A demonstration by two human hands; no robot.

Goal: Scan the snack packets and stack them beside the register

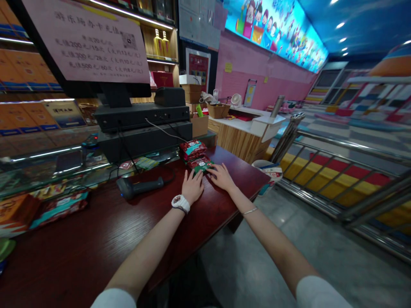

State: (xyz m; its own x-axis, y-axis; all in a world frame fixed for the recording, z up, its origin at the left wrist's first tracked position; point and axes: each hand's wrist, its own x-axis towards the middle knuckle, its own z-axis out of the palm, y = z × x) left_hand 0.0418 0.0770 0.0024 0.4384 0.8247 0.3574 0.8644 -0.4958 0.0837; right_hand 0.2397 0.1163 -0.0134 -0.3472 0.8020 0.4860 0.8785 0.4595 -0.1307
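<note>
On the dark red wooden counter point(128, 231), a small stack of red snack packets point(193, 148) with teal labels sits near the far edge. In front of it lies another red and green packet point(199, 163), close against the stack. My left hand point(192, 187), with a white watch on its wrist, rests palm down with fingers stretched out to the near edge of this packet. Fingers apart, my right hand point(222, 176) reaches its right side, fingertips touching it. Neither hand is wrapped around anything.
A barcode scanner point(139, 187) lies left of my hands. Further left are a teal and red packet point(61, 208) and an orange box point(19, 211). A monitor point(96, 47) stands behind. Beyond the counter's right end are a bin point(268, 175) and a metal railing point(340, 149).
</note>
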